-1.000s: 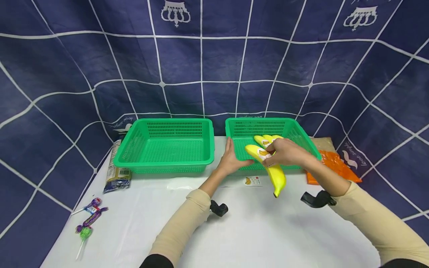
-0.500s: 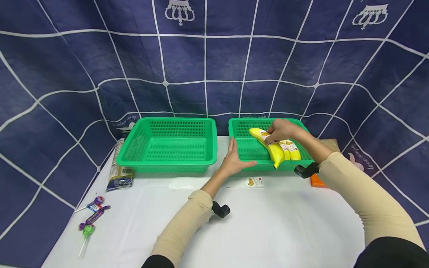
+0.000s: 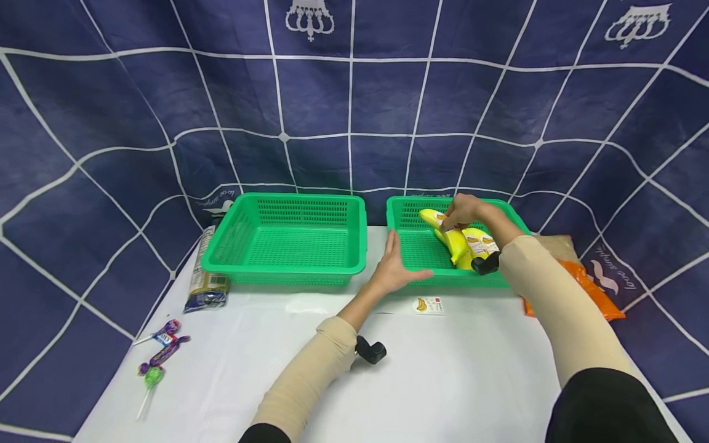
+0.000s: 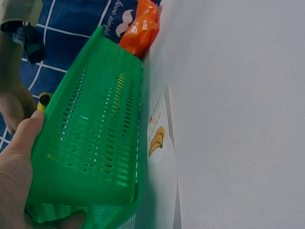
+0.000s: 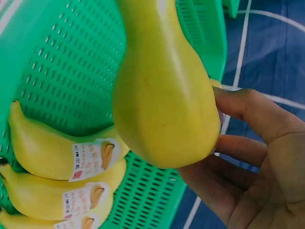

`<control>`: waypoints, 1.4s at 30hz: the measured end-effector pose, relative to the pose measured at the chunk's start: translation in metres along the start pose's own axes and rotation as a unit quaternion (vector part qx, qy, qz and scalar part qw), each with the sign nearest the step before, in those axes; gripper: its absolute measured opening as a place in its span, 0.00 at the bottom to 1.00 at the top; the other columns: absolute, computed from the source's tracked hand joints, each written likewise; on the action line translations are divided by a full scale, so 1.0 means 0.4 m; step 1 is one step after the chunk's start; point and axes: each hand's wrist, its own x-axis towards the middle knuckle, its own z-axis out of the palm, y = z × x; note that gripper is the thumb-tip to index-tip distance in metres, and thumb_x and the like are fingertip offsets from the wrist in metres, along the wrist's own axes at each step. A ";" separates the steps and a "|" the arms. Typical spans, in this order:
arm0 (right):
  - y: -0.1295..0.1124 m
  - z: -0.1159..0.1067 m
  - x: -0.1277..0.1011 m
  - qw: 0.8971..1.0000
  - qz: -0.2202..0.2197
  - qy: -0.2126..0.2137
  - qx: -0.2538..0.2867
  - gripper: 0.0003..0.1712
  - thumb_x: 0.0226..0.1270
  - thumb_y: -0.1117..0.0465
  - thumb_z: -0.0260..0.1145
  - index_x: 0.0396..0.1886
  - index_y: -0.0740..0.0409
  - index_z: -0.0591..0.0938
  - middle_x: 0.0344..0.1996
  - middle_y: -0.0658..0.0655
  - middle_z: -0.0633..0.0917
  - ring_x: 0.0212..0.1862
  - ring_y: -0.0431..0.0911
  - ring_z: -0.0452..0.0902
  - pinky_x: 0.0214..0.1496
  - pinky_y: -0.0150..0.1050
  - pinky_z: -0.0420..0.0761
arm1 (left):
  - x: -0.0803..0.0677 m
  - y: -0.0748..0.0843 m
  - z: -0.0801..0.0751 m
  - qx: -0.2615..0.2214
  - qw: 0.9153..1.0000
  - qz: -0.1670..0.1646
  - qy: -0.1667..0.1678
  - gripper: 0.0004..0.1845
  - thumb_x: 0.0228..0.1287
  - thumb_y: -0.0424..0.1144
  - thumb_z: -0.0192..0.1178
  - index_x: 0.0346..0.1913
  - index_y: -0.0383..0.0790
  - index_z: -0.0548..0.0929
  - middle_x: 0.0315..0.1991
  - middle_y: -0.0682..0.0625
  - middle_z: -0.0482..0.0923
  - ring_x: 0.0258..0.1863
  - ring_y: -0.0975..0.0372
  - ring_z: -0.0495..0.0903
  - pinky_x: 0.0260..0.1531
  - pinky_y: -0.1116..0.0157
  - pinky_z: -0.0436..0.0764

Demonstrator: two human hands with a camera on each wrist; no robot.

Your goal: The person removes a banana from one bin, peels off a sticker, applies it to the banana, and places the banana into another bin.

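My right hand (image 3: 465, 212) pinches a yellow banana (image 3: 456, 245) between thumb and fingers, inside the right green basket (image 3: 432, 280). In the right wrist view, that banana (image 5: 164, 95) fills the middle, with the thumb and fingers of the right hand (image 5: 257, 162) at its side. Several more bananas (image 5: 47, 148) with printed labels lie side by side in the basket beneath. At the basket's near left corner rests my left hand (image 3: 390, 267), fingers straight along the left side and thumb along the front. The left wrist view has its thumb touching the rim (image 4: 45, 112).
Left of it stands another green basket (image 3: 293, 271) with nothing in it. A label strip (image 3: 428, 306) lies in front. Several wrapped candies (image 3: 163, 351) and a tall printed packet (image 3: 206, 283) are at the left. An orange bag (image 3: 595, 292) sits at the right, near the blue curtain (image 3: 321, 98).
My right hand has carried the banana away from me, from over the basket's front rim to inside the basket. My left hand stays at the corner. The head view has shifted slightly.
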 end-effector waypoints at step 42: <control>0.068 0.138 0.167 0.997 0.079 0.017 -0.016 0.10 0.54 0.59 0.76 0.24 0.60 0.84 0.20 0.55 0.81 0.24 0.44 0.76 0.27 0.34 0.80 | -0.010 0.007 -0.002 0.014 1.000 -0.004 0.001 0.69 0.48 0.65 0.70 0.78 0.49 0.30 0.79 0.57 0.22 0.69 0.43 0.66 0.62 0.48 0.75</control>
